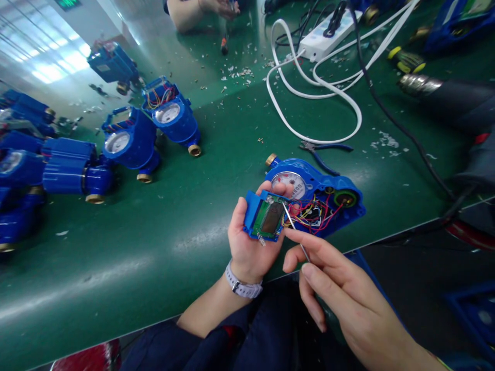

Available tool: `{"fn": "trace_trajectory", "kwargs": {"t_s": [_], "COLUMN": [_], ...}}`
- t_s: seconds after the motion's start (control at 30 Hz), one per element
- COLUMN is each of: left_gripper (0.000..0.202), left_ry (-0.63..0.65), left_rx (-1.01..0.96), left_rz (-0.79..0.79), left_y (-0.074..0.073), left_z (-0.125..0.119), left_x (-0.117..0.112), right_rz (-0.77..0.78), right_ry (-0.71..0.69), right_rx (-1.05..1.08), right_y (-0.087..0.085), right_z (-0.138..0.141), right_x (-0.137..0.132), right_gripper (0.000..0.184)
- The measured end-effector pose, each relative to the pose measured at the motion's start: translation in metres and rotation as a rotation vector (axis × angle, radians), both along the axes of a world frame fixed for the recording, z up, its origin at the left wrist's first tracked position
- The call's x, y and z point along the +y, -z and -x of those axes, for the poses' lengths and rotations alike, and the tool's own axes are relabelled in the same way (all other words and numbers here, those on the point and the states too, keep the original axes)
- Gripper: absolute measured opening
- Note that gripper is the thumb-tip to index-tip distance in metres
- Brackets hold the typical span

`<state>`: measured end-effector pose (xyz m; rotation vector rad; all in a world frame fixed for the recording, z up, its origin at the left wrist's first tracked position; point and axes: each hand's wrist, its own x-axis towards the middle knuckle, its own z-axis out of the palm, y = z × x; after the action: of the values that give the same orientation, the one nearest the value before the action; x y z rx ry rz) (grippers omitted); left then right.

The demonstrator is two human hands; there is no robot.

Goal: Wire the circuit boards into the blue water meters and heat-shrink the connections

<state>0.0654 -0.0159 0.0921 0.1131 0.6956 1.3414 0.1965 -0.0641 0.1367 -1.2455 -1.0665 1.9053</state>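
Observation:
My left hand [247, 242] grips a small blue housing with a green circuit board and display [266, 219], held at the table's near edge. Coloured wires [311, 211] run from it into an opened blue water meter [315, 193] lying on the green table [174, 232], its dial facing up. My right hand [340, 288] pinches a thin metal tool [296, 232], whose tip points at the board's upper right corner. A white watch sits on my left wrist.
Several blue water meters [127, 141] crowd the left side. Blue-handled pliers [325, 152] lie behind the open meter. A white cable [320, 93] and power strip [328, 33] sit at the back, a heat gun [452, 98] at right. Another person's hands [216, 7] work at the far edge.

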Motion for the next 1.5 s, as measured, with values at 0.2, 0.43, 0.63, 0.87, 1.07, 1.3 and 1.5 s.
{"fn": "trace_trajectory", "kwargs": {"t_s": [0.2,0.43,0.63,0.87,1.07,1.3,1.5], "left_gripper": [0.05,0.062,0.034,0.039,0.039,0.04,0.058], "left_ry": [-0.029,-0.014,-0.018,-0.036,-0.026,-0.002,-0.015], "left_rx": [0.05,0.089,-0.041,-0.108,-0.204,-0.236,-0.049], "left_rz": [-0.024,-0.195,-0.092,-0.024,0.023,0.031,-0.109], "left_y": [-0.005,0.001,-0.001,-0.006,-0.005,-0.004,-0.002], "left_z": [-0.003,-0.005,-0.003,-0.002,0.0,0.003,0.001], "left_x": [-0.004,-0.01,-0.004,-0.003,-0.004,-0.002,-0.007], "right_rz": [-0.415,-0.944,-1.05,-1.178,-1.294,-1.342,-1.18], "right_ry": [0.118,0.01,-0.041,-0.115,-0.183,-0.298,-0.218], "right_rx": [-0.341,-0.717,-0.728,-0.757,-0.892,-0.987,-0.902], "right_y": [-0.001,-0.002,0.011,0.037,0.036,0.036,0.014], "right_z": [-0.021,-0.024,-0.019,-0.019,-0.023,-0.026,-0.049], "right_x": [0.004,0.047,0.05,0.027,0.018,0.011,0.01], "right_gripper": [0.043,0.031,0.02,0.018,0.026,0.03,0.041]}}
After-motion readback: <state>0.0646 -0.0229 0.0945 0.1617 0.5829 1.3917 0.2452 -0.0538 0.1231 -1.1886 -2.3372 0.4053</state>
